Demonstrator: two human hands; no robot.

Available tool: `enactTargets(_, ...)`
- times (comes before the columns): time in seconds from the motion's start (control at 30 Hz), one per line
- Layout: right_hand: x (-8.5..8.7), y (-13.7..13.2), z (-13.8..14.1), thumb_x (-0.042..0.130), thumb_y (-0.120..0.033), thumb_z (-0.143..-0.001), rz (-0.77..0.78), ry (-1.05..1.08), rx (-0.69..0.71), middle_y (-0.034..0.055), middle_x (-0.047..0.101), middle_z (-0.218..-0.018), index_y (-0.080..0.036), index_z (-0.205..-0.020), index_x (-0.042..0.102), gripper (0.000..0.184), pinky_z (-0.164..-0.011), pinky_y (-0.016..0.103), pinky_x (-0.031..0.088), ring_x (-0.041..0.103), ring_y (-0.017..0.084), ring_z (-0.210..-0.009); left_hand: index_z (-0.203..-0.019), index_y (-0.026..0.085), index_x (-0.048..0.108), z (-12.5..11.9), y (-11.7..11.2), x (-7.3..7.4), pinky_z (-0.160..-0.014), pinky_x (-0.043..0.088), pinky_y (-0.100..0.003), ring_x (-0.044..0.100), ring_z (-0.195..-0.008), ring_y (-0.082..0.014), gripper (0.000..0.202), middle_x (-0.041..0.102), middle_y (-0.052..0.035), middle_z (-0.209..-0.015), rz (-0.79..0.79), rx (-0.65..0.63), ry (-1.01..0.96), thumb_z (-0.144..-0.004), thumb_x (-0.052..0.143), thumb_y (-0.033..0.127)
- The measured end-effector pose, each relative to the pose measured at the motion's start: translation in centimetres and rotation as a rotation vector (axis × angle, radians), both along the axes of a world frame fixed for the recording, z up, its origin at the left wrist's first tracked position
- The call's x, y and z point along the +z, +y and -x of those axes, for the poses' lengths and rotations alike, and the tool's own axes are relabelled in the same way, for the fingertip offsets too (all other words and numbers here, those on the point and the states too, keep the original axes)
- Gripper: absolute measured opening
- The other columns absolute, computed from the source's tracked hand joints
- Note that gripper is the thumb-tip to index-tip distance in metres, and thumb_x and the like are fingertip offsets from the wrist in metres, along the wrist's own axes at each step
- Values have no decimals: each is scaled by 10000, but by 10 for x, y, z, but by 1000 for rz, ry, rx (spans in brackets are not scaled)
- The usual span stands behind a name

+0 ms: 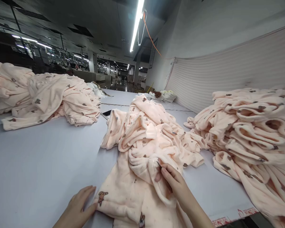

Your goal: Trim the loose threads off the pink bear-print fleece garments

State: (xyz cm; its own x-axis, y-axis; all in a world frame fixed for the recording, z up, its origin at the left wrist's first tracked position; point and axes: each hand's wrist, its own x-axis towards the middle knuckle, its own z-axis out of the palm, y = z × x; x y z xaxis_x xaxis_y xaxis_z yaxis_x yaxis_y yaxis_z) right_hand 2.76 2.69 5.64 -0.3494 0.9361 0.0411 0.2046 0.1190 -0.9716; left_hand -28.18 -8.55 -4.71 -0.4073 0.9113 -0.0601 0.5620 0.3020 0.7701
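A pale pink fleece garment (123, 186) printed with small brown animal figures lies bunched on the table in front of me. My left hand (79, 204) is at its left edge, fingers apart, with the thumb touching the cloth. My right hand (174, 180) is closed over a fold near the middle of the garment. Between its thumb and fingers sticks out the tip of a small dark pointed tool (159, 164); the rest of it is hidden in the hand. More of the same fleece (147, 126) is heaped just beyond my right hand.
Large piles of the pink fleece stand at the left (49, 95) and the right (256, 133) of the pale table (49, 158). A dark phone-like object (106, 113) lies behind the middle heap. Stacked white cloth (168, 96) is at the back. A striped sheet (228, 66) hangs along the right wall.
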Motion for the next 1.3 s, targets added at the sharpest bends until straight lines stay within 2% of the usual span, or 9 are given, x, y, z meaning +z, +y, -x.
enactTargets(0.1,1,-4,-2,513,-490,-879,41,70,7,-29,592,-610,-192,-771,572,323,-436,209,250,375,92,-460,-955,206,663,-6,-2,-8,-968,393,-463,544,-1106,-334,313,647,-116,-1145,-47,-72,7,-727,546,385)
enactTargets(0.23,3,-4,-14,542,-517,-856,108,1,21,-17,614,-659,-171,-709,621,384,-393,201,186,293,55,-402,-844,249,550,-22,11,23,-709,475,-299,605,-767,-224,270,645,17,-745,-118,-82,-313,-834,461,504)
enactTargets(0.37,8,-5,-23,558,-518,-847,127,-1,-2,-18,588,-641,-170,-791,667,370,-393,190,188,300,54,-406,-1001,250,521,-39,23,59,-765,473,-248,583,-923,-209,354,641,9,-921,-226,-79,-589,-779,587,517)
enactTargets(0.5,10,-10,-20,584,-519,-829,138,-2,-26,-60,430,-501,-181,-810,675,351,-398,193,202,320,79,-412,-1146,269,499,-73,33,73,-834,481,-281,571,-1049,-242,497,607,-36,-1145,-224,-121,-795,-723,663,473)
enactTargets(0.63,7,-15,-18,595,-514,-828,205,92,-20,-63,427,-547,-175,-806,666,347,-418,187,188,276,66,-441,-1206,279,534,-122,51,76,-868,460,-338,538,-1028,-252,512,504,-67,-1175,-245,-282,-578,-732,634,446)
enactTargets(0.8,-1,-20,-26,599,-526,-819,237,131,-12,-85,365,-483,-169,-794,652,362,-390,177,157,226,53,-404,-713,217,600,-162,89,77,-811,397,-356,485,-859,-227,217,432,-28,-912,-287,-298,-415,-772,581,425)
enactTargets(0.97,-15,-31,-27,600,-436,-816,-198,-94,-116,51,680,-832,-197,-911,673,267,-604,255,481,611,180,-677,-627,191,573,-163,106,69,-842,409,-328,485,-936,-229,326,418,-36,-941,-244,-334,-596,-800,527,464)
enactTargets(1.1,-25,-31,-17,563,-293,-830,-512,-299,-220,78,691,-991,-227,-993,664,202,-773,306,514,650,238,-902,-710,177,614,-154,102,75,-887,417,-333,473,-1003,-233,337,414,-47,-990,-204,-358,-709,-819,491,471)
enactTargets(1.3,-49,-39,6,540,-510,-846,-333,-42,-314,73,707,-865,-214,-943,646,329,-665,272,534,663,223,-787,-995,227,562,-143,90,79,-899,418,-330,523,-1005,-205,249,548,-26,-997,-172,-380,-1080,-761,594,304)
